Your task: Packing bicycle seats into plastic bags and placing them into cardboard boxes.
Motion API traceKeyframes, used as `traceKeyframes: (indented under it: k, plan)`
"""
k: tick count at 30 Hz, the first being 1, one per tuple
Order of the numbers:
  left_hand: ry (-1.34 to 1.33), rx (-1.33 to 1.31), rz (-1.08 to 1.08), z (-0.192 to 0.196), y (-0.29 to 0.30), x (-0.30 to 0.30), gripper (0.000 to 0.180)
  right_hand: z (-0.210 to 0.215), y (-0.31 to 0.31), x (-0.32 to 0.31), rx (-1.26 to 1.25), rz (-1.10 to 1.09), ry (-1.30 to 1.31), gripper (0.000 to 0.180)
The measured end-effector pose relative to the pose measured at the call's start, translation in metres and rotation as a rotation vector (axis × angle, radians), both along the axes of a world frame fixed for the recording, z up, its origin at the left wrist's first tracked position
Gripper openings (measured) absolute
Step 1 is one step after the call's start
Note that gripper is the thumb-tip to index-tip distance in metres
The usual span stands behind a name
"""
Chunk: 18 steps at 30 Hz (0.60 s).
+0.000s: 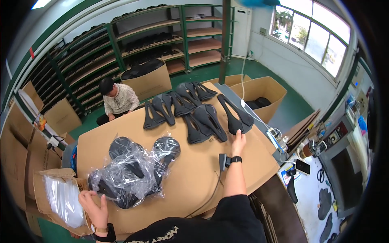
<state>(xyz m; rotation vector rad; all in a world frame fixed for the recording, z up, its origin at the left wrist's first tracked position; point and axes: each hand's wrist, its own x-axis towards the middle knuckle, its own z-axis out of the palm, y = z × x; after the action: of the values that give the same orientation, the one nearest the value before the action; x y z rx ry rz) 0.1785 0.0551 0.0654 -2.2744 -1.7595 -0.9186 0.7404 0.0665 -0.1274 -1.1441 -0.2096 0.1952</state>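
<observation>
Right hand [238, 139], fingers loosely open, touches a black bicycle saddle [235, 113] at centre right of the cardboard-covered tabletop [194, 174]; left hand [94, 208] pinches a box flap [83, 190]; a careless reach may nudge the saddle off the edge.

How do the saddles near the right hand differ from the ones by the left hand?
The bare saddles lie unwrapped, spread in a row at the far side of the cardboard-covered table; the bagged saddles are in clear plastic, heaped together at the near left. The right hand touches a bare saddle; the left hand rests at the heap's edge beside a box of plastic bags. All are black, cut-out saddles.
</observation>
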Motion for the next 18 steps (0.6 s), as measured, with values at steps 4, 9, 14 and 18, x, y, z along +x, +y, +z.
traceKeyframes:
  k: [4,9,14,18]
  plan:
    - [-0.128,0.056,-0.057,-0.011,-0.003,-0.002,0.042,0.071,-0.043,-0.044,0.192,0.379,-0.019,0.025]
    - [-0.946,-0.711,-0.551,-0.015,-0.001,0.052,0.044,0.119,-0.072,-0.097,0.136,0.864,-0.047,0.03]
    - [-1.399,-1.654,-0.852,-0.025,-0.008,0.079,0.054,0.09,-0.059,-0.133,-0.188,1.122,-0.522,0.036]
    - [-1.114,-1.591,-0.861,-0.024,-0.033,0.082,0.061,0.114,-0.038,-0.18,-0.183,1.27,-0.582,0.037]
